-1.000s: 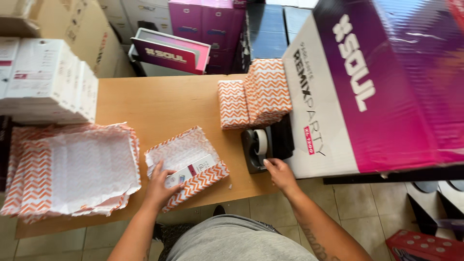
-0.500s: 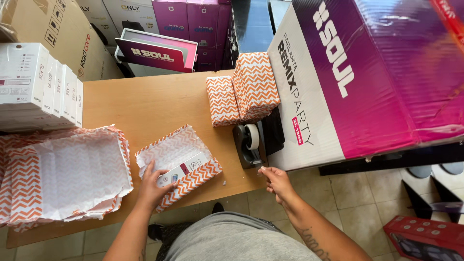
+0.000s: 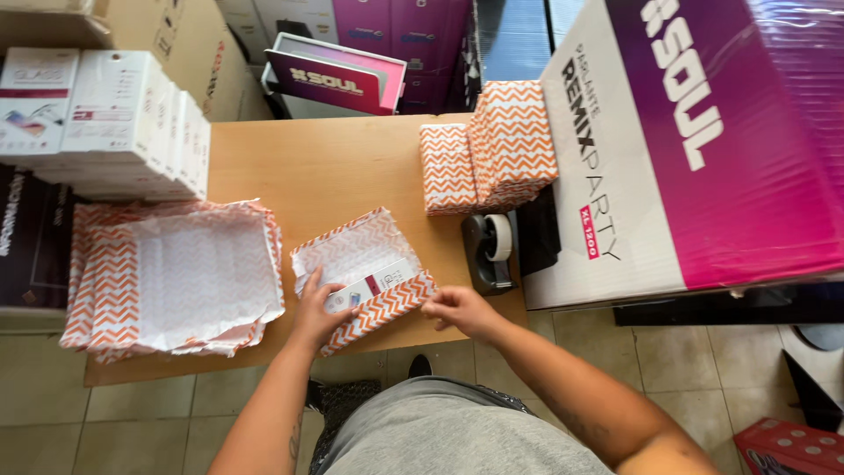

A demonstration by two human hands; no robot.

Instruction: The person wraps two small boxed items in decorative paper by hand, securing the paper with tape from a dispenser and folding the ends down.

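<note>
The left hand [image 3: 318, 310] is pressing a small white box [image 3: 369, 286] down onto an orange-and-white chevron sheet [image 3: 356, 255] near the tabletop's [image 3: 334, 167] front edge, its fingers spread flat and gripping nothing, while the right hand [image 3: 457, 308] is pinching the sheet's folded near edge [image 3: 387, 308]. To wrap well, the fold should be kept taut and square against the box; the box is lying just beyond the right fingertips, under the left ones

Left hand [image 3: 315, 310] flat with fingers spread, palm down, forearm rising from the lower edge, right hand [image 3: 457, 308] curled with fingertips pinched together, wrist bent inward, right forearm slanting in from the lower right, hands near each other
</note>
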